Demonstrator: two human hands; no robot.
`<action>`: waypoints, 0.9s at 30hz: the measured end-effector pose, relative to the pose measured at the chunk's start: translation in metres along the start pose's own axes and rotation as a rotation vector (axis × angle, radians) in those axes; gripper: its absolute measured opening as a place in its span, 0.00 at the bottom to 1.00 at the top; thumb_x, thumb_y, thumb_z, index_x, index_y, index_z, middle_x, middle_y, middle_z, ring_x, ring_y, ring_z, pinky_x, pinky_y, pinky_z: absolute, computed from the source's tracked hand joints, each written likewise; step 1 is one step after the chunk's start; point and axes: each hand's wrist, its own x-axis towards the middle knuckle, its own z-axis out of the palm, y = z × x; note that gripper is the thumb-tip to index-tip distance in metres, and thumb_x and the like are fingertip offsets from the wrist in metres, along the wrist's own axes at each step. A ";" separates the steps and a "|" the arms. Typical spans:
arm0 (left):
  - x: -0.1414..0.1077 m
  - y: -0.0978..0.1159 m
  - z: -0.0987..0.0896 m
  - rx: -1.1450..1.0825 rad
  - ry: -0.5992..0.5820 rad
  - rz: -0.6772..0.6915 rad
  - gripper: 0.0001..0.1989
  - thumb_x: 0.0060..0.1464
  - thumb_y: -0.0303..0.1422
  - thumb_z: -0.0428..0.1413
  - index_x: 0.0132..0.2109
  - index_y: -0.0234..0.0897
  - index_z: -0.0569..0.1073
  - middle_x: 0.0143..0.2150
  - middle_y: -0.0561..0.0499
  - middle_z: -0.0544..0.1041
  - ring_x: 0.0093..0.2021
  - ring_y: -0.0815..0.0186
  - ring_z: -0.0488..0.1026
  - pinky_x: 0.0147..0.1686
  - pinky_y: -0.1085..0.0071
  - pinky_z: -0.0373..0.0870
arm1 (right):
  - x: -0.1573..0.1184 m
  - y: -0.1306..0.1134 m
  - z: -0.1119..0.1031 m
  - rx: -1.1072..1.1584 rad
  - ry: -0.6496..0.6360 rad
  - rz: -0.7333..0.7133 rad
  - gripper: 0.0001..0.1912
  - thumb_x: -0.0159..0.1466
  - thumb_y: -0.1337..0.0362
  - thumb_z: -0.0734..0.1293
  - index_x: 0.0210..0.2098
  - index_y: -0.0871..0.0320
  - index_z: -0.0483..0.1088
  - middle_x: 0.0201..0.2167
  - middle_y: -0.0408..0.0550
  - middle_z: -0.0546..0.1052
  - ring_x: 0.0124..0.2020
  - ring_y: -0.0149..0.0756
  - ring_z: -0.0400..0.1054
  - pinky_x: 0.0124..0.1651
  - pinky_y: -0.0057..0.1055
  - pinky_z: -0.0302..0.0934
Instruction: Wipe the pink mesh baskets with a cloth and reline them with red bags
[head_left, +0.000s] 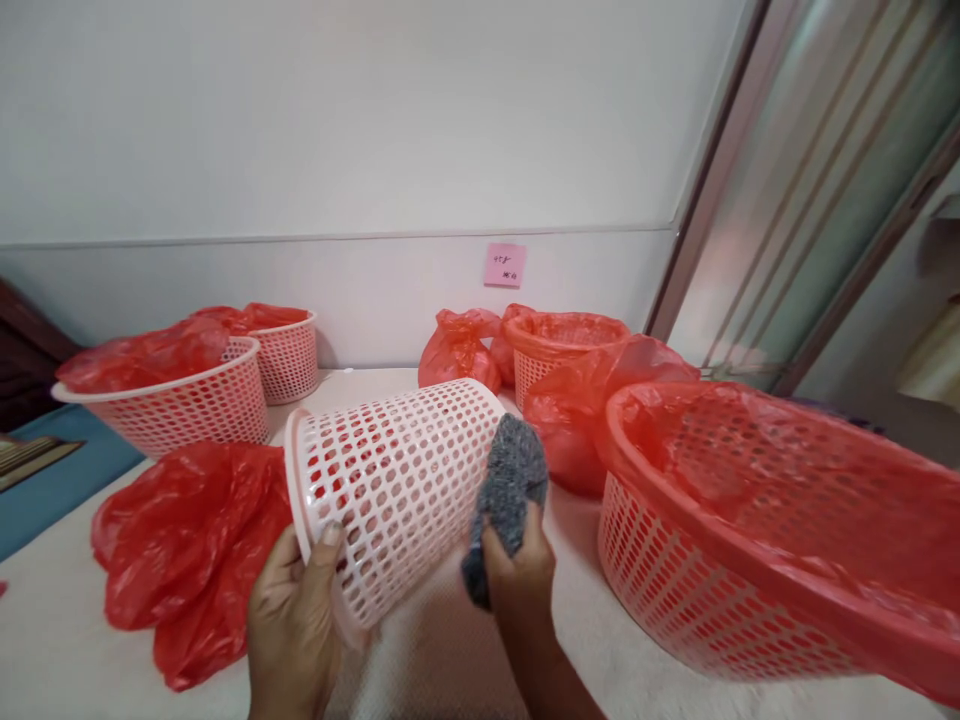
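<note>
A pale pink perforated plastic wastebasket (409, 470) is tilted on its side in front of me, its rim toward the left and its base toward the right. My left hand (296, 610) grips the rim, thumb on the outer wall and fingers inside. In my right hand (519, 570) is a bunched dark grey cloth (513, 475), held against the base end of the wastebasket. A crumpled red plastic bag (199, 550) lies left of my left hand.
At the left stand a wide basket (202, 405) and a smaller basket (289, 358), both with red bags. To the right are a large red-lined basket (697, 580), another lined basket (566, 335) and a knotted red bag (459, 350). A pink note (505, 265) sticks to the wall.
</note>
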 end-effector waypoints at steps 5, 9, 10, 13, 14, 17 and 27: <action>0.001 0.002 0.001 0.131 0.076 0.046 0.21 0.47 0.41 0.65 0.49 0.41 0.76 0.36 0.53 0.81 0.33 0.67 0.78 0.33 0.76 0.76 | -0.083 -0.017 0.028 -0.041 -0.277 -0.483 0.22 0.54 0.63 0.64 0.48 0.56 0.66 0.36 0.50 0.77 0.35 0.43 0.73 0.37 0.36 0.69; 0.001 0.005 0.001 0.222 0.084 0.023 0.20 0.47 0.45 0.64 0.45 0.39 0.77 0.34 0.53 0.81 0.34 0.65 0.78 0.34 0.75 0.75 | -0.104 -0.019 0.035 -0.135 -0.307 -0.530 0.28 0.49 0.67 0.64 0.51 0.54 0.65 0.41 0.53 0.76 0.40 0.47 0.73 0.40 0.40 0.71; 0.001 0.005 0.001 0.207 0.081 0.014 0.20 0.46 0.45 0.64 0.45 0.40 0.76 0.34 0.54 0.81 0.35 0.65 0.78 0.35 0.75 0.75 | -0.104 -0.019 0.036 -0.126 -0.299 -0.516 0.28 0.49 0.67 0.64 0.51 0.55 0.65 0.42 0.54 0.75 0.41 0.47 0.73 0.41 0.41 0.71; 0.000 0.004 0.002 0.184 0.081 -0.011 0.21 0.47 0.46 0.64 0.46 0.40 0.76 0.35 0.54 0.81 0.37 0.64 0.78 0.37 0.73 0.75 | -0.103 -0.014 0.041 -0.121 -0.223 -0.534 0.30 0.52 0.65 0.63 0.55 0.57 0.61 0.47 0.59 0.73 0.47 0.52 0.71 0.46 0.48 0.70; -0.001 0.002 0.003 0.186 0.075 -0.020 0.22 0.46 0.46 0.64 0.47 0.40 0.76 0.36 0.53 0.81 0.37 0.64 0.78 0.37 0.73 0.75 | -0.104 -0.012 0.043 -0.121 -0.193 -0.533 0.30 0.54 0.64 0.62 0.56 0.58 0.60 0.48 0.60 0.73 0.48 0.53 0.71 0.46 0.49 0.70; -0.005 -0.004 0.007 0.175 0.004 -0.051 0.25 0.47 0.46 0.64 0.50 0.39 0.75 0.39 0.52 0.82 0.37 0.64 0.79 0.37 0.74 0.75 | -0.109 -0.007 0.048 -0.134 -0.104 -0.478 0.29 0.58 0.62 0.62 0.59 0.58 0.57 0.46 0.60 0.75 0.46 0.53 0.72 0.44 0.49 0.71; -0.009 -0.010 0.009 0.244 -0.211 -0.123 0.26 0.50 0.47 0.61 0.55 0.41 0.73 0.48 0.48 0.80 0.47 0.60 0.77 0.47 0.71 0.73 | -0.088 -0.023 0.036 -0.003 -0.109 -0.406 0.28 0.52 0.65 0.66 0.53 0.55 0.64 0.35 0.51 0.77 0.33 0.46 0.74 0.34 0.38 0.71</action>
